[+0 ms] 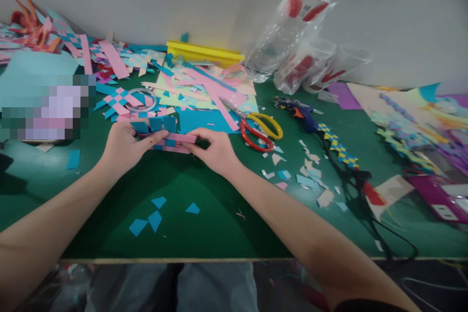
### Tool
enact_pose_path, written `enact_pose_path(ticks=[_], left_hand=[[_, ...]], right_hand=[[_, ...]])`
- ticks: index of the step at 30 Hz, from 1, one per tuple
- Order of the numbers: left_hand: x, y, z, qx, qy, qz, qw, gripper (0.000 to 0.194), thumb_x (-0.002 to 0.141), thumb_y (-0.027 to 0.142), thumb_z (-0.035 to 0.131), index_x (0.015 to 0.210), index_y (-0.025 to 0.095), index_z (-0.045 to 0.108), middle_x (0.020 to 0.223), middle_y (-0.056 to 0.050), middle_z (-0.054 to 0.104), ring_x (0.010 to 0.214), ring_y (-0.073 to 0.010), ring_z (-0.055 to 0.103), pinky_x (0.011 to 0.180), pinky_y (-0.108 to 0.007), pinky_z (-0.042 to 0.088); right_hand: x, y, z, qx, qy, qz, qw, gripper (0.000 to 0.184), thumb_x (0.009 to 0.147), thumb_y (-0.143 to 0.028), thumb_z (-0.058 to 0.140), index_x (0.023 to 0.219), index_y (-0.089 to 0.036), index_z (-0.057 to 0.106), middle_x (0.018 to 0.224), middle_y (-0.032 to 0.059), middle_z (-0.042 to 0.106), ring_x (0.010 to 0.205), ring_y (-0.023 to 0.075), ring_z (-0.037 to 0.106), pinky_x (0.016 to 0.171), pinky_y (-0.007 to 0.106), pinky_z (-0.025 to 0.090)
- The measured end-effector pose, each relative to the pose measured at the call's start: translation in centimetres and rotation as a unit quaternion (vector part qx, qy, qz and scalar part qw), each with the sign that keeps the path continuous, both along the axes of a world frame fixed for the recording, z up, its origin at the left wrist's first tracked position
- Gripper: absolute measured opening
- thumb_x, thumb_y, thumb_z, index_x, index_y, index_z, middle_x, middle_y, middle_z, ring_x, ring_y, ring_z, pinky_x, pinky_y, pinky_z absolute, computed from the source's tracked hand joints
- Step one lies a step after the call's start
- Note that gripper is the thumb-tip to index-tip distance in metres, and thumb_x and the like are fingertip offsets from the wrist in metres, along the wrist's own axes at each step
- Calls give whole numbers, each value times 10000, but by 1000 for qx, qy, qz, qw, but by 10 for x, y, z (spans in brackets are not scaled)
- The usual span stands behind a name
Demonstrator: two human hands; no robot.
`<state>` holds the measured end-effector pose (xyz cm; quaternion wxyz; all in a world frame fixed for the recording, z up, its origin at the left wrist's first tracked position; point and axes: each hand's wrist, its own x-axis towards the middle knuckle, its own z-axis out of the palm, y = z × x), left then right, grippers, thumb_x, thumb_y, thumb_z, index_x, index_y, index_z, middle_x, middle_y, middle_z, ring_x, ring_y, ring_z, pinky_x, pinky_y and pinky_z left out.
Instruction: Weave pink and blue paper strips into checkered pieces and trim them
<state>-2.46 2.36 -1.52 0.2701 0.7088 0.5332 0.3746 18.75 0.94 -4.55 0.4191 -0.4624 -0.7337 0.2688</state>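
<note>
My left hand (122,145) and my right hand (215,150) both grip a small woven piece of pink and blue paper strips (165,136) just above the green table (204,214). The left thumb presses on its blue squares. The right fingers pinch the end of a pink strip on its right side. Scissors (261,129) with red and yellow handles lie just right of my right hand.
Loose pink and blue strips, woven mats and a tape roll (141,99) crowd the back left. A yellow bar (203,52) and clear plastic bottles (292,34) stand at the back. A glue gun (305,114) with a black cord, paper scraps (310,175) and coloured sheets lie right.
</note>
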Motion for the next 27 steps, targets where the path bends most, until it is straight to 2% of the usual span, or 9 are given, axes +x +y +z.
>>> enact_pose_path(ticks=[4,10,16,21,24,27], left_hand=[[0,1,-1,4,-3,-7,1000,274,743,480,712,643,224,717,606,3,684,572,-176,618,534,-276,472],[0,1,0,-10,3,-2,1000,295,738,481,703,612,214,709,531,10,644,511,-167,590,463,-266,440],[2,2,-2,-55,-47,0,997,269,713,468,731,707,200,727,670,-21,722,612,-209,681,492,-267,528],[4,5,-9,-86,-82,11,993,319,697,498,751,735,183,715,695,-48,722,650,-235,699,527,-299,558],[4,5,-7,-79,-32,0,996,335,684,494,760,590,199,631,546,-16,628,597,-221,658,484,-296,506],[4,5,-3,-72,30,30,996,499,647,481,777,426,229,407,389,29,407,468,-171,551,382,-275,360]], right_hand=[[-1,0,0,25,-40,11,999,108,844,-308,655,832,-207,692,796,19,711,748,157,629,695,279,461],[-1,2,-2,50,-62,15,997,149,849,-323,654,763,-201,646,758,20,671,731,158,596,703,291,440],[-1,2,-4,37,-74,-11,996,227,842,-348,661,681,-203,594,672,-2,594,678,147,538,663,283,415],[-1,2,-5,38,-76,-25,996,216,824,-357,676,693,-199,610,690,10,616,698,159,553,662,289,418],[0,2,-4,29,-65,-22,997,145,840,-319,652,750,-206,649,705,6,642,694,156,567,653,283,419],[0,2,-4,27,-52,-21,998,107,840,-303,659,787,-211,672,728,3,667,704,153,584,654,276,422]])
